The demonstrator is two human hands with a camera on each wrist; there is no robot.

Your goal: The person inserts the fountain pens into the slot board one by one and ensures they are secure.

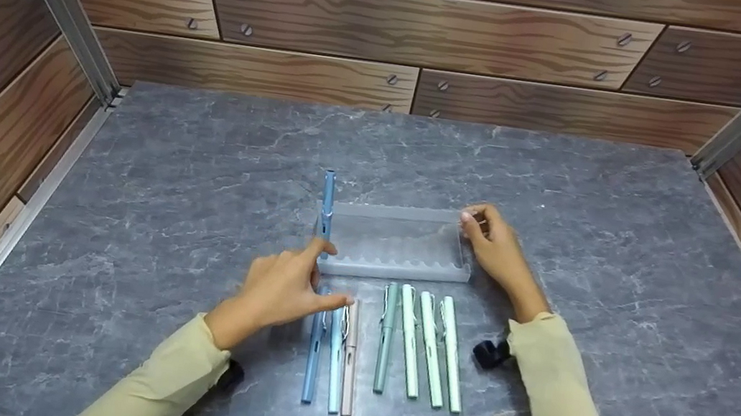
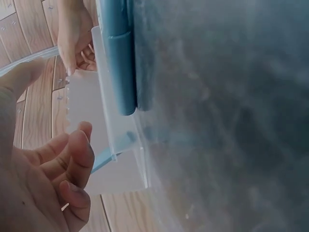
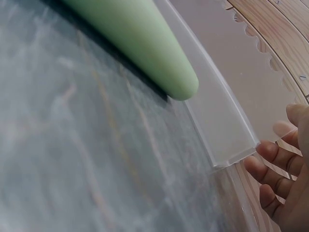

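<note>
A clear plastic tray (image 1: 398, 267) with scalloped notches along its edges lies mid-table. At its right end my right hand (image 1: 497, 246) pinches the far corner between thumb and fingers. One blue pen (image 1: 328, 191) lies along the tray's left end, its tip sticking out past the back edge. My left hand (image 1: 279, 289) is at that pen's near end, index finger by the tray's front left corner and thumb spread wide. Under the thumb lie a darker blue pen (image 1: 311, 366), a light blue pen (image 1: 335, 370) and a rose-brown pen (image 1: 349, 372).
In front of the tray lie a dark green pen (image 1: 384, 348) and several pale green pens (image 1: 427, 346), side by side. Wood-patterned panels (image 1: 431, 31) wall the grey marbled table (image 1: 203, 163) at the back and both sides.
</note>
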